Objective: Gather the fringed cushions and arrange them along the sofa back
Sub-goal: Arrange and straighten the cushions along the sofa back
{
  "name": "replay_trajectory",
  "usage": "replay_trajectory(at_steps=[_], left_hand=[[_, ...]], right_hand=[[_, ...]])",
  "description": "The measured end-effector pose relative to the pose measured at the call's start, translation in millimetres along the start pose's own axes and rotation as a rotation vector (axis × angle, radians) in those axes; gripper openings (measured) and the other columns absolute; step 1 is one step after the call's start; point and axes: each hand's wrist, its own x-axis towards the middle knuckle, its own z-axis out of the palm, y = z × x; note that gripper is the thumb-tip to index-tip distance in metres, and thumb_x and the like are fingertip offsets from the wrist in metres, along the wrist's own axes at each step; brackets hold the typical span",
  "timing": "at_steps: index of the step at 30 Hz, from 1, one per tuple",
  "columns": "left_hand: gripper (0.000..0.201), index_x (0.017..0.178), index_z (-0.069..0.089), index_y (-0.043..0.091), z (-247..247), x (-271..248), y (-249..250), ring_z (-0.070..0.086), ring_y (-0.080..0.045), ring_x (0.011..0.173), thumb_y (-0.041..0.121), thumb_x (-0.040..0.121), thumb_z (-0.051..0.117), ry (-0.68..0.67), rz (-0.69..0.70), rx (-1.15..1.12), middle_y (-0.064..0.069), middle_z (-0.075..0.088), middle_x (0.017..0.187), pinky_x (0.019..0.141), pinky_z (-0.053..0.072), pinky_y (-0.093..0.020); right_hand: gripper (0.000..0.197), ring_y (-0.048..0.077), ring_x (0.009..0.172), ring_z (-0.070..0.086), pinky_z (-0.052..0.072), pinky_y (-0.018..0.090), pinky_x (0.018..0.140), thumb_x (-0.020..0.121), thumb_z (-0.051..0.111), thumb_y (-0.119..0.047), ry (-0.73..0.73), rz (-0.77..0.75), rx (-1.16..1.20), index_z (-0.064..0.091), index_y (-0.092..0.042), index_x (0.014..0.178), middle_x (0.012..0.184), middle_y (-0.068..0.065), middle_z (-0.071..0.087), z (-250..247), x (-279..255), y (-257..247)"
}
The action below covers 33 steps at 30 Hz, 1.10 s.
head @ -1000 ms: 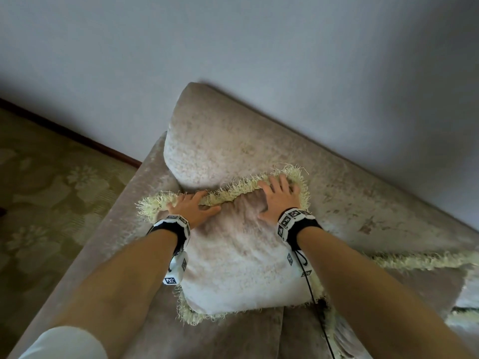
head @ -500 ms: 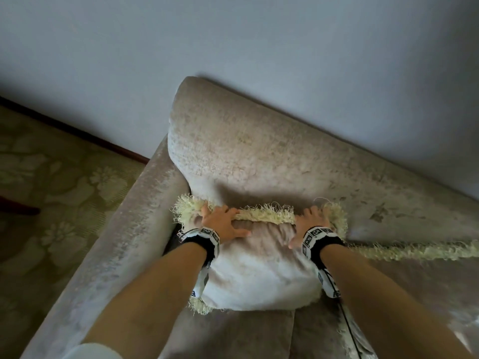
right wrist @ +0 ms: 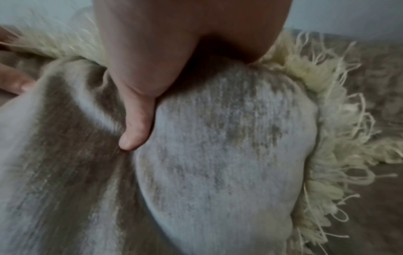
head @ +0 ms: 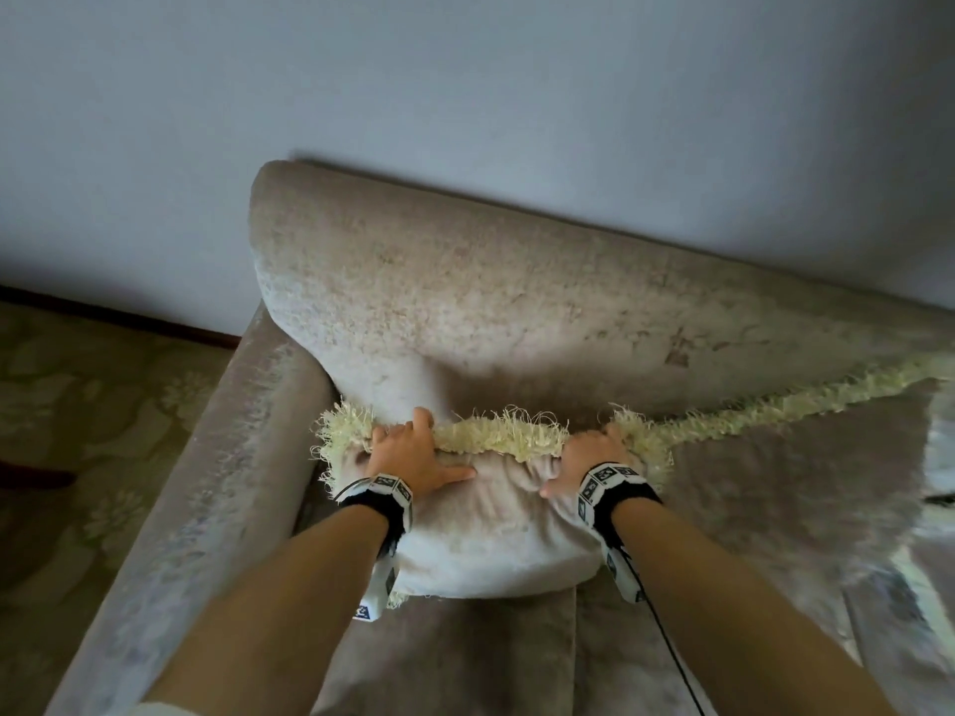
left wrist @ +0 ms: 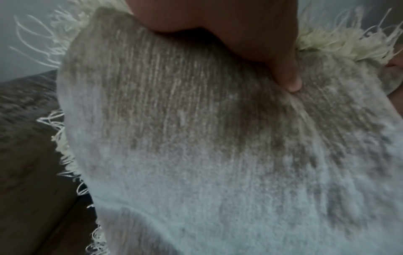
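While each hand's grip, left hand and right hand, clamps its top edge, the beige cushion shows creased, cream-fringed fabric.

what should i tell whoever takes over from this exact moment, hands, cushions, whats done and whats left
Left hand and right hand both grip the top edge of the fringed cushion, thumbs dug into its front.
The cushion stands at the armrest end of the seat, top against the sofa back.
A second fringed cushion leans on the back just to its right.
Left: let go, tidy it, then look for more cushions out of view.
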Motion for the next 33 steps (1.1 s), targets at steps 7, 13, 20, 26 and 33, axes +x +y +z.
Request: replay_trajectory(at_steps=[7,13,20,26,33], left_hand=[[0.086,0.11,0.059,0.022,-33,-9,16,0.064,-0.026,0.101,0.093,0.063,0.045,-0.193,0.08,0.08,-0.004,0.069,0.11,0.081,0.045,-0.035],[0.077,0.072,0.056,0.018,-88,13,5,0.061,-0.023,0.078,0.093,0.06,0.048,-0.156,0.077,0.169,-0.004,0.069,0.087,0.078,0.051,-0.035],[0.091,0.082,0.067,0.019,-80,22,-7,0.061,-0.017,0.07,0.099,0.045,0.048,-0.207,0.062,0.167,0.002,0.067,0.078,0.065,0.045,-0.029],[0.077,0.081,0.063,0.017,-95,20,-8,0.061,-0.021,0.077,0.088,0.048,0.065,-0.271,0.042,0.016,-0.003,0.068,0.088,0.067,0.043,-0.029],[0.08,0.085,0.06,0.014,-90,32,-15,0.061,-0.021,0.08,0.084,0.048,0.07,-0.314,-0.024,-0.034,-0.002,0.065,0.087,0.072,0.049,-0.031]], right_hand=[[0.063,0.021,0.103,0.063,0.035,0.042,0.108,0.071,0.063,-0.072,-0.045,0.076,0.083,0.068,-0.02,0.106,0.107,-0.002,0.07,-4,-17,5],[0.07,0.024,0.1,0.066,0.047,0.039,0.1,0.067,0.066,-0.073,0.017,0.077,0.268,0.069,-0.018,0.11,0.112,0.003,0.07,-40,-17,8],[0.065,0.026,0.111,0.062,0.025,0.048,0.114,0.068,0.071,-0.067,-0.024,0.11,0.369,0.067,-0.016,0.108,0.118,0.004,0.068,-33,-22,-2],[0.071,0.027,0.1,0.066,0.05,0.039,0.093,0.062,0.079,-0.062,-0.117,0.11,0.456,0.069,-0.012,0.111,0.116,0.008,0.069,-54,-26,5],[0.07,0.026,0.088,0.068,0.054,0.037,0.087,0.061,0.081,-0.06,-0.107,0.101,0.43,0.068,-0.009,0.106,0.107,0.009,0.072,-59,-14,2]])
